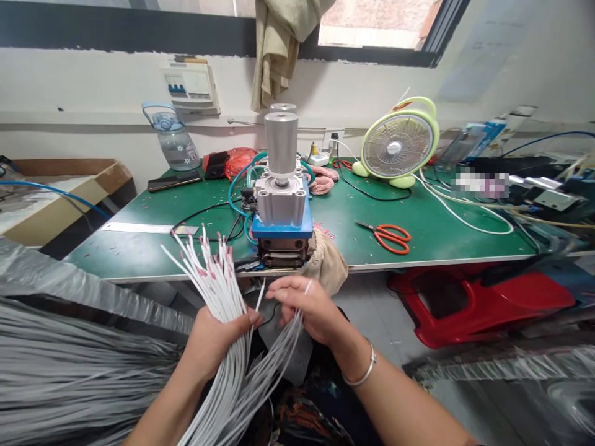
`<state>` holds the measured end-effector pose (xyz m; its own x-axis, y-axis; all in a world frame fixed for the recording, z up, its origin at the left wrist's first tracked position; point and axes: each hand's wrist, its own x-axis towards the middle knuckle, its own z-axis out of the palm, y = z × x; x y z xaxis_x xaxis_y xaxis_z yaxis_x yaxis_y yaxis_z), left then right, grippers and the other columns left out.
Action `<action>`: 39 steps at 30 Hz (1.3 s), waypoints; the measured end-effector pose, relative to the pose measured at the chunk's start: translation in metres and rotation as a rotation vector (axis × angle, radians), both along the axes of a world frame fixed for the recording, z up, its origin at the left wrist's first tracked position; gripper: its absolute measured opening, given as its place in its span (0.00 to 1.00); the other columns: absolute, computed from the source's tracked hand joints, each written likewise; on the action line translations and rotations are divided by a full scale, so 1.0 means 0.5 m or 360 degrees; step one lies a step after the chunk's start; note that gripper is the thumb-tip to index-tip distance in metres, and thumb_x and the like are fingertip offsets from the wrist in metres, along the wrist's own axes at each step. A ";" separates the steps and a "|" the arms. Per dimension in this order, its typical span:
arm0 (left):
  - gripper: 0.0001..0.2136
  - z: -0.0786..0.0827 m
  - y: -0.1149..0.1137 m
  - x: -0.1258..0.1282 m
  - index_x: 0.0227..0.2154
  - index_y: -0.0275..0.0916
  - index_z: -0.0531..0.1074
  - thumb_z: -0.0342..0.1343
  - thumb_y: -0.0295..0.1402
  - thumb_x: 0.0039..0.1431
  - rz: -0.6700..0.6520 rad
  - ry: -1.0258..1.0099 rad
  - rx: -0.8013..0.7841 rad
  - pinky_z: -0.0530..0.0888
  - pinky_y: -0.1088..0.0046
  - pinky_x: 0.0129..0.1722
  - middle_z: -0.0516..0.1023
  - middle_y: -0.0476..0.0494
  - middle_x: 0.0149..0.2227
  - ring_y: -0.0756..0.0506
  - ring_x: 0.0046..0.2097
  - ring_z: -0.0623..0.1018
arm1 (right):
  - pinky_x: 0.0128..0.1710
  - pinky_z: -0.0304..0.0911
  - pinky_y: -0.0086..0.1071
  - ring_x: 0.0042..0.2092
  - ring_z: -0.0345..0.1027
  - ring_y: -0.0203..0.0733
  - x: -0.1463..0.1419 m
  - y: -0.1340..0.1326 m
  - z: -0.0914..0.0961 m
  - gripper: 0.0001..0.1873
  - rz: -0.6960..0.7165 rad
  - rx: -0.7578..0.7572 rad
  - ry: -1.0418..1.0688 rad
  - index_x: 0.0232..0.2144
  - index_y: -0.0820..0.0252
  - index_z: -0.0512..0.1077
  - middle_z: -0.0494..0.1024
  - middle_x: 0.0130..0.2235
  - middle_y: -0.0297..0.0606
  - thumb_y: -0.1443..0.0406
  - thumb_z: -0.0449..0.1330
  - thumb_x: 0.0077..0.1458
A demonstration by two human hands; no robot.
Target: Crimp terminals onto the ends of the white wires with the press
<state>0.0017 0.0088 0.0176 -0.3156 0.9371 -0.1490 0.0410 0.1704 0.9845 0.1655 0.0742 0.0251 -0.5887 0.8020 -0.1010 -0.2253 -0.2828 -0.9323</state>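
My left hand point(214, 334) is closed round a thick bundle of white wires point(218, 291) whose stripped, red-marked ends fan up toward the table edge. My right hand point(312, 310), with a silver bangle on the wrist, is closed on a few white wires point(283, 347) pulled from that bundle, one end poking up past the fingers. Both hands sit just below and in front of a pneumatic press point(282, 198) with a silver cylinder and blue plate at the front edge of the green table point(418, 235).
Orange scissors point(388, 237) lie right of the press. A green desk fan point(400, 145), water bottle point(173, 137), phone point(175, 180) and cables sit further back. A mass of grey wires point(69, 365) fills the left; a red plastic stool point(478, 303) stands under the table.
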 end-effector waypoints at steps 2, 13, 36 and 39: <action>0.08 0.012 0.000 0.002 0.21 0.37 0.74 0.65 0.35 0.36 -0.0050 0.0233 0.0006 0.70 0.69 0.32 0.78 0.46 0.24 0.43 0.29 0.75 | 0.20 0.58 0.24 0.20 0.59 0.28 -0.008 -0.009 -0.003 0.13 0.0101 0.0214 -0.0134 0.27 0.64 0.74 0.72 0.26 0.34 0.58 0.61 0.46; 0.13 0.075 0.029 -0.026 0.26 0.35 0.71 0.66 0.25 0.34 0.0546 -0.0658 0.0199 0.76 0.75 0.25 0.76 0.51 0.20 0.47 0.23 0.78 | 0.16 0.56 0.23 0.15 0.56 0.26 -0.031 0.023 0.020 0.11 -0.0418 -0.0270 0.0318 0.27 0.65 0.72 0.71 0.22 0.32 0.60 0.60 0.46; 0.11 0.003 0.012 0.013 0.17 0.36 0.67 0.65 0.31 0.36 -0.0169 -0.0206 0.0018 0.67 0.75 0.25 0.72 0.52 0.18 0.50 0.23 0.70 | 0.27 0.58 0.29 0.24 0.62 0.34 -0.010 -0.008 -0.004 0.09 -0.0027 -0.0032 0.0090 0.30 0.58 0.74 0.71 0.23 0.34 0.59 0.62 0.46; 0.10 0.006 0.009 0.014 0.20 0.35 0.70 0.65 0.33 0.37 -0.0240 -0.0031 -0.0005 0.68 0.73 0.28 0.74 0.49 0.21 0.48 0.25 0.72 | 0.21 0.53 0.26 0.18 0.56 0.30 -0.022 -0.005 -0.001 0.12 -0.0043 -0.0032 0.0056 0.24 0.63 0.73 0.65 0.15 0.30 0.59 0.60 0.47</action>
